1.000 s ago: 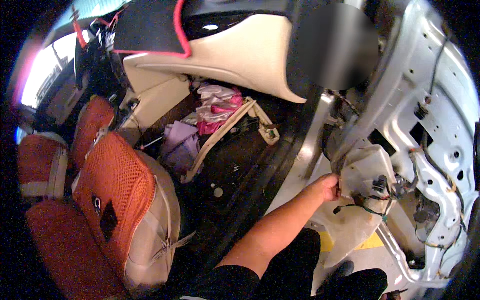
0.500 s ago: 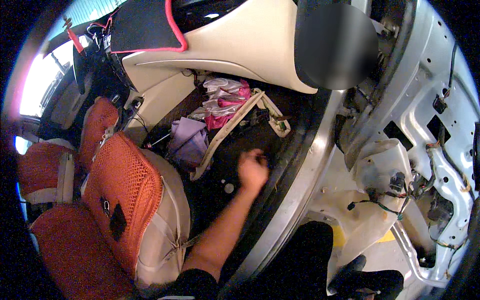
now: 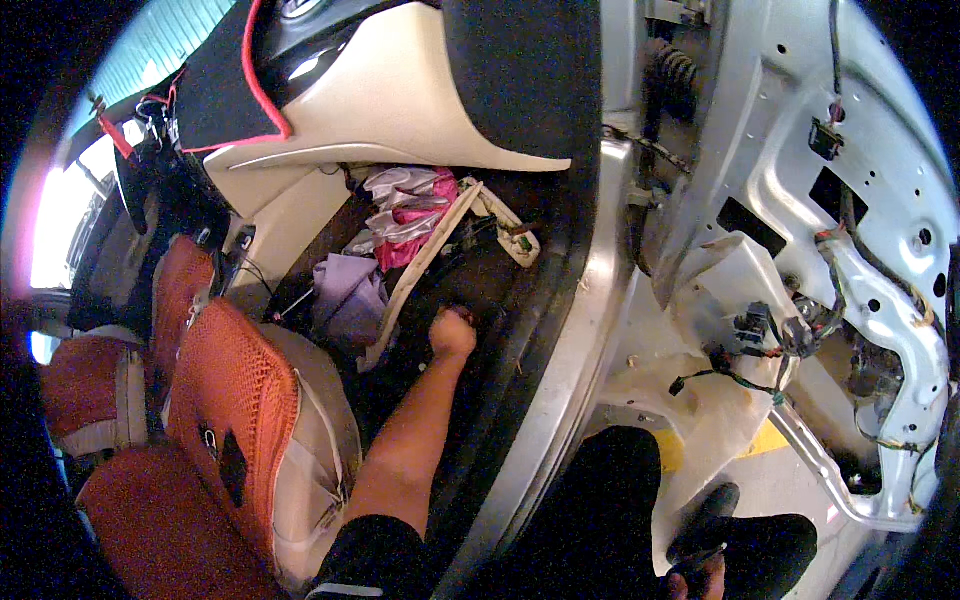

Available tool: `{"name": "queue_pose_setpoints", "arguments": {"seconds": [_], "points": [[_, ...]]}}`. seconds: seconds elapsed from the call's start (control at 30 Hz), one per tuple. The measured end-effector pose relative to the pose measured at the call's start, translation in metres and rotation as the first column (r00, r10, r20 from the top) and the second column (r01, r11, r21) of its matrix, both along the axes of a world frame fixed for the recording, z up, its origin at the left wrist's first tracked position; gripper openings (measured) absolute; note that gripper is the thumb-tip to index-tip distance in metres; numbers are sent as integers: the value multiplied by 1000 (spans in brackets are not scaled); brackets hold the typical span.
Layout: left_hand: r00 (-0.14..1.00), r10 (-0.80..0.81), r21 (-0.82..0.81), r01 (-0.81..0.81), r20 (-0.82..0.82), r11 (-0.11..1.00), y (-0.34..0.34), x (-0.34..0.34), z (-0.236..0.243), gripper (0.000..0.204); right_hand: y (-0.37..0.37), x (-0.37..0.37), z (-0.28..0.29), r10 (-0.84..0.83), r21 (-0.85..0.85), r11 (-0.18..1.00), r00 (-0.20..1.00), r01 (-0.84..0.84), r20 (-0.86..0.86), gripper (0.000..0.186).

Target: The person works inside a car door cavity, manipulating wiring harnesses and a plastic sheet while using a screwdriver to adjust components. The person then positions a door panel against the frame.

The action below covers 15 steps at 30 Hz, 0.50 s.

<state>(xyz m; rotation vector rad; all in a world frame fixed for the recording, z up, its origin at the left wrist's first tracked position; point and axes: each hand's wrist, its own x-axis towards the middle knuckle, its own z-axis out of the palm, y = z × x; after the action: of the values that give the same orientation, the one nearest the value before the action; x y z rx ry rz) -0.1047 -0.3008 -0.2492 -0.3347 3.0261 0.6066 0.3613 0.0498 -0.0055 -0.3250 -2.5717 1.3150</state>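
My left hand [image 3: 452,333] is low over the dark car floor [image 3: 470,280], fingers curled; anything in them is hidden. It is beside a long cream trim piece [image 3: 420,280], near folded lilac cloth [image 3: 345,295] and crumpled silver-and-pink fabric [image 3: 405,210]. My right hand [image 3: 700,575] is at the lower edge by my dark trouser leg, closed round a thin metal tool [image 3: 715,552].
An orange-covered seat [image 3: 235,410] stands left, below the cream dashboard panel [image 3: 390,100]. A metal sill [image 3: 560,400] divides the cabin from the stripped door [image 3: 880,250], whose translucent plastic sheet [image 3: 710,390] hangs with loose wiring [image 3: 760,330] and connectors.
My left hand has left the door's plastic sheet and moved leftward onto the cabin floor area. My right hand, with the tool, now shows more, further left along the lower edge.
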Motion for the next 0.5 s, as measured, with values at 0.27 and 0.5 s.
{"name": "queue_pose_setpoints", "arguments": {"seconds": [0.27,0.5], "points": [[887,108,737,299,-448,606,48,89,148,16,-11,-19,17,58,10,998,989,-59,138,24],[695,-209,583,700,-688,412,97,185,236,13,-34,-50,15,228,23,969,922,-248,313,39]]}}
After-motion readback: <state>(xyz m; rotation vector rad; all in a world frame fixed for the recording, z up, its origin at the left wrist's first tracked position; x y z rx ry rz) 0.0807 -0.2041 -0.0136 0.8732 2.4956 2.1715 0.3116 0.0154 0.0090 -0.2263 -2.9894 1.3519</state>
